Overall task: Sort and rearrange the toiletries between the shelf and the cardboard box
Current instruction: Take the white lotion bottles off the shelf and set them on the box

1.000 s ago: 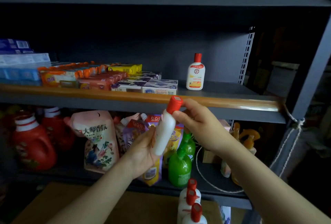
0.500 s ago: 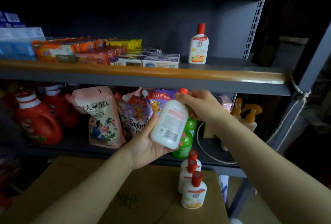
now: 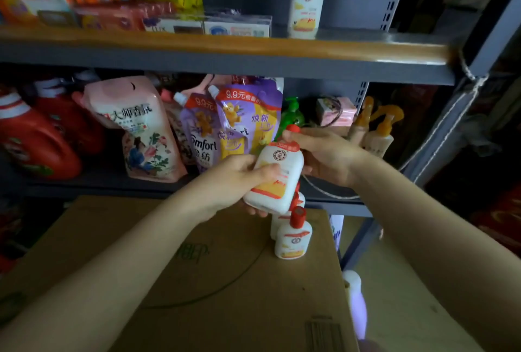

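Observation:
I hold a white lotion bottle (image 3: pixel 277 179) with a red cap, tilted, its front label facing me, above the closed cardboard box (image 3: pixel 174 275). My left hand (image 3: pixel 239 179) grips its body from the left and below. My right hand (image 3: pixel 324 154) grips its neck and cap end from the right. More of the same bottles stand on the box top just below; the nearest one (image 3: pixel 293 236) is upright. Another identical bottle (image 3: pixel 306 2) stands on the upper shelf (image 3: pixel 366 50) to the right of the boxed soaps.
Boxed soaps (image 3: pixel 236 26) and orange packs line the upper shelf's left. On the lower shelf are red detergent jugs (image 3: pixel 33 143), refill pouches (image 3: pixel 141 129), a green bottle (image 3: pixel 293 115) and spray bottles (image 3: pixel 377 132). A pale bottle (image 3: pixel 355 301) lies right of the box.
The bottle has turned in my hands from barcode side to front label and come lower. My view has tipped down, showing more of the box top.

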`<state>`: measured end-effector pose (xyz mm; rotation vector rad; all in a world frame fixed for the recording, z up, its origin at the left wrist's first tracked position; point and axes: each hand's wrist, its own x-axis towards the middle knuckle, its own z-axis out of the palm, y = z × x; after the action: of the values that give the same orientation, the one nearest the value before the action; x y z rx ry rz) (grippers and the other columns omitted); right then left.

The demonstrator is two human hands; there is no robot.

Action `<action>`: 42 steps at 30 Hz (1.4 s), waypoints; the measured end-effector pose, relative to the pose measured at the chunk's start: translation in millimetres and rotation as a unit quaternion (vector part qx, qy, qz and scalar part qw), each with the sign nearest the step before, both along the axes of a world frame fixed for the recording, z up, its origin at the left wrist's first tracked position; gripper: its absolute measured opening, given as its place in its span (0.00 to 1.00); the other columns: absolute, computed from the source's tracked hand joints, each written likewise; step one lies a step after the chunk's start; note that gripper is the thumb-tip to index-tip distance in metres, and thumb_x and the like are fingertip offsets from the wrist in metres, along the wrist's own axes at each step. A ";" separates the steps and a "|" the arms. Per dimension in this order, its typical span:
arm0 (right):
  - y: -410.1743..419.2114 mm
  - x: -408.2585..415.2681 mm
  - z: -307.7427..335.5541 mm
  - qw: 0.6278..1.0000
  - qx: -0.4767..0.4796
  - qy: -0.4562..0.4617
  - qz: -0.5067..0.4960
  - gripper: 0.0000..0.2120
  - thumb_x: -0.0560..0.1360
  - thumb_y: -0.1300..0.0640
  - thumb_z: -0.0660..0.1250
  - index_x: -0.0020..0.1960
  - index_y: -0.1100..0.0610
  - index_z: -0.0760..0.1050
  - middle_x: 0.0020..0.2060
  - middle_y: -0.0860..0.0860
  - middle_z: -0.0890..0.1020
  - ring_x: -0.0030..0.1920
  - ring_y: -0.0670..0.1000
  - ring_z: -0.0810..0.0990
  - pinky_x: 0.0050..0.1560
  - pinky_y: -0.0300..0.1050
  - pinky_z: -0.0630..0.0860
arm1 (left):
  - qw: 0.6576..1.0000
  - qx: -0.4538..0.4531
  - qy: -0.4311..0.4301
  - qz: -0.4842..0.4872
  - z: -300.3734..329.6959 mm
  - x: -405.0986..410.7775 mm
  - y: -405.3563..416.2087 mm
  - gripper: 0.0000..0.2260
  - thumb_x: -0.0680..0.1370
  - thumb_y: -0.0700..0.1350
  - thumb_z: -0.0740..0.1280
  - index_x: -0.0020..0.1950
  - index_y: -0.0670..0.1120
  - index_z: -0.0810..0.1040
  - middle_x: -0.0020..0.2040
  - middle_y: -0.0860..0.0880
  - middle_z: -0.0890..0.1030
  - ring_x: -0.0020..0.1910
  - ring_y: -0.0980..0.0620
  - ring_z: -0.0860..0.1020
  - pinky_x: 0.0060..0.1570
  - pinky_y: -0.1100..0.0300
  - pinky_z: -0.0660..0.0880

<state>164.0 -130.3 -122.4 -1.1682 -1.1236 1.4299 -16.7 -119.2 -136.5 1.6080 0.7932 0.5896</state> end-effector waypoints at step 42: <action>55.3 19.7 128.3 0.896 0.320 -0.187 -0.245 0.10 0.77 0.66 0.62 0.40 0.55 0.73 0.23 0.46 0.77 0.24 0.43 0.71 0.27 0.34 0.69 | 0.650 0.677 0.312 0.148 124.2 12.3 127.4 0.36 0.67 0.60 0.71 0.69 0.43 0.67 0.66 0.43 0.71 0.65 0.41 0.69 0.62 0.47 0.67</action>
<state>183.7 -75.0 5.9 -1.1401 -1.3025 0.3928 -4.4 8.2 -12.3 3.2379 1.2394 0.9863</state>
